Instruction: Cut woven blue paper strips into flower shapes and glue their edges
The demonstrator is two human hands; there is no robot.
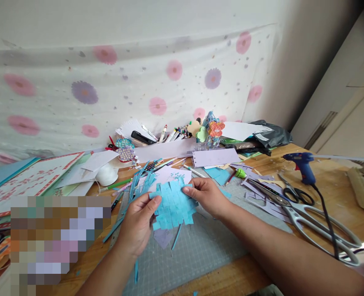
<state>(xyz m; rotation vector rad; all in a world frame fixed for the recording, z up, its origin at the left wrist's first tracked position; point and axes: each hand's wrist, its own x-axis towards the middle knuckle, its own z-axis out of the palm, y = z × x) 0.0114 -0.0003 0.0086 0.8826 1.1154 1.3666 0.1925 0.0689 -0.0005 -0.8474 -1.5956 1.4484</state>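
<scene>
A blue woven paper piece (174,205), made of crossed strips with ragged ends, is held up over the grey cutting mat (200,259). My left hand (141,220) pinches its left edge, thumb on top. At the upper right edge, my right hand (208,195) grips it the same way, fingers behind. Loose blue paper strips (140,181) lie beyond my left hand, and one thin blue strip (177,237) shows just below the woven piece. A small purple paper piece (163,237) lies partly hidden under it.
Large silver-handled scissors (317,230), small black scissors (295,195) and a blue glue gun (307,166) with its cord lie at the right. Pens and markers (175,133) fill a holder at the back. Paper sheets (33,185) are stacked at the left.
</scene>
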